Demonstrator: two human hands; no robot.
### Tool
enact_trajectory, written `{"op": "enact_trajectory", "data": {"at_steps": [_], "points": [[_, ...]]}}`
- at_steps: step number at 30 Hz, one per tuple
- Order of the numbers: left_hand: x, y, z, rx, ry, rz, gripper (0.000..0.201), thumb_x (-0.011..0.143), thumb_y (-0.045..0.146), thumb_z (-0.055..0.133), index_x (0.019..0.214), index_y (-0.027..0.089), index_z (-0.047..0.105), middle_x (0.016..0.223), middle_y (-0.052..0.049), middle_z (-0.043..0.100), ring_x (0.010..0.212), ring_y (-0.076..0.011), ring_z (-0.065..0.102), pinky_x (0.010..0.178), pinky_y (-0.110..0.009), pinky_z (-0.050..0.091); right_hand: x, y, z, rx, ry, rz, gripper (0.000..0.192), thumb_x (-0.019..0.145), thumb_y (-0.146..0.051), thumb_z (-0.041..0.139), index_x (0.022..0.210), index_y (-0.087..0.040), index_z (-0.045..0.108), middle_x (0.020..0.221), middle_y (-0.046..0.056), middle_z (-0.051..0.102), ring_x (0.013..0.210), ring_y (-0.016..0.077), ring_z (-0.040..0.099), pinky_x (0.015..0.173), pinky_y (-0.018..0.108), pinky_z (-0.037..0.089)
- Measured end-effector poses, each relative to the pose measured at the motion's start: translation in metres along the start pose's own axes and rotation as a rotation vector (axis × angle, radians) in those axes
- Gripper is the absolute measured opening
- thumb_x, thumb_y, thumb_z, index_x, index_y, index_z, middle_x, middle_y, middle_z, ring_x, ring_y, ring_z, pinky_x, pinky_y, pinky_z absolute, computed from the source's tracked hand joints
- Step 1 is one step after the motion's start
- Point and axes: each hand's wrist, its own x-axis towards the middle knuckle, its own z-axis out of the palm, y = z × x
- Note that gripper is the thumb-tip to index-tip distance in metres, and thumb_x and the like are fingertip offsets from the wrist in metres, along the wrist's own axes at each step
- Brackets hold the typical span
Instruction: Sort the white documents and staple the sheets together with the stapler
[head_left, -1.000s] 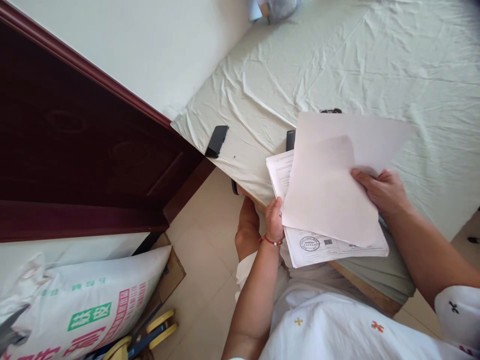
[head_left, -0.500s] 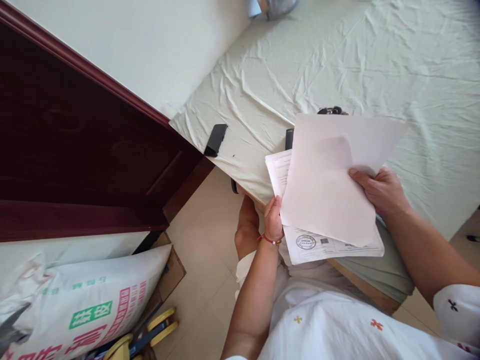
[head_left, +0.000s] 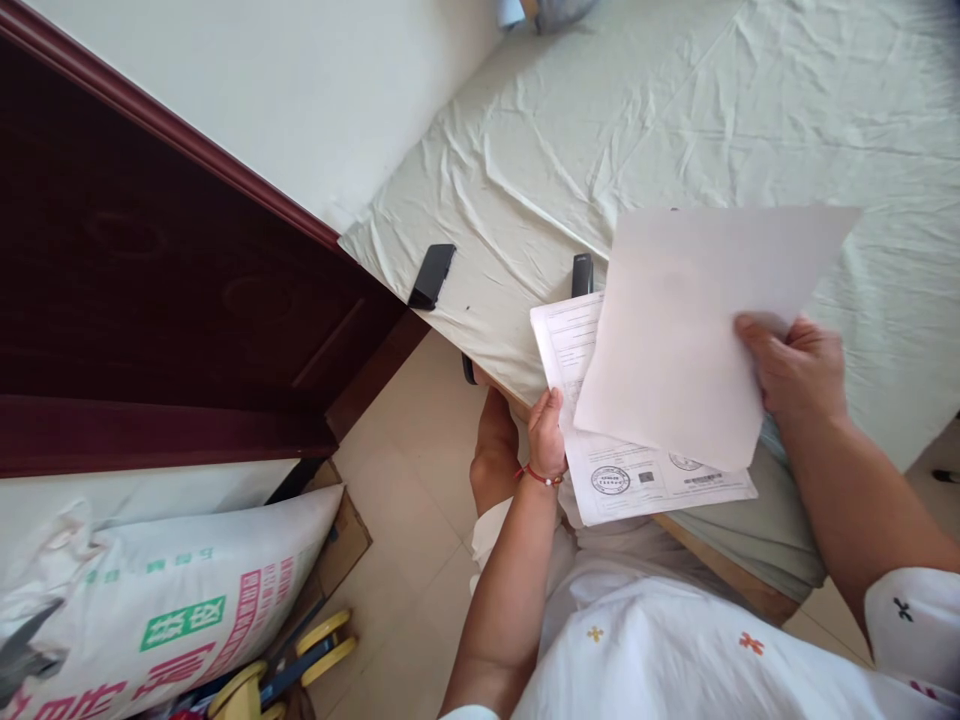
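My left hand grips the left edge of a stack of printed papers, thumb on top. Round black stamps and small printed boxes show along the near edge of its top sheet. Above and to the right of the stack, my right hand pinches a blank-looking white sheet by its right side, thumb on the upper face. This sheet covers much of the stack. Just past the stack's far edge a black stapler-like object lies on the cloth, partly hidden by the papers.
The bed-like surface has a wrinkled pale green cloth. A flat black object lies at its left edge. Left of me stand a dark red wooden panel, a white printed sack and a yellow-wheeled item on the tiled floor.
My right hand has moved right and slightly away from me with the white sheet. More of the printed stack and the black object behind it now shows. My left hand has hardly moved.
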Motion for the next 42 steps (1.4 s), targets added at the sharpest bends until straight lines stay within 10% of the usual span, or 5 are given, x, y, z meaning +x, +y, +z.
{"op": "enact_trajectory", "data": {"at_steps": [6, 19, 42], "points": [[0.000, 0.001, 0.001, -0.007, 0.033, -0.032, 0.045, 0.074, 0.055, 0.088, 0.101, 0.019, 0.083, 0.111, -0.009, 0.083, 0.128, -0.0323, 0.070, 0.115, -0.043, 0.049, 0.009, -0.021, -0.003, 0.167, 0.189, 0.106, 0.024, 0.054, -0.022, 0.087, 0.077, -0.019, 0.080, 0.078, 0.000, 0.077, 0.057, 0.0134, 0.064, 0.054, 0.025, 0.056], [-0.001, 0.005, 0.003, 0.091, 0.046, 0.010, 0.039, 0.074, 0.058, 0.086, 0.085, 0.020, 0.081, 0.097, -0.006, 0.083, 0.110, -0.0282, 0.074, 0.107, -0.041, 0.054, -0.019, -0.005, 0.006, -0.078, -0.367, 0.198, 0.026, 0.074, -0.040, 0.091, 0.091, -0.022, 0.080, 0.079, 0.001, 0.078, 0.057, 0.0153, 0.068, 0.049, 0.023, 0.056], [0.002, -0.003, -0.001, 0.099, -0.046, 0.112, 0.049, 0.089, 0.066, 0.070, 0.104, 0.021, 0.083, 0.116, -0.007, 0.082, 0.121, -0.0263, 0.071, 0.115, -0.039, 0.049, -0.019, 0.005, 0.000, -0.231, -0.522, 0.123, 0.028, 0.088, -0.048, 0.081, 0.097, -0.023, 0.075, 0.087, 0.001, 0.077, 0.064, 0.0146, 0.069, 0.055, 0.022, 0.057]]}}
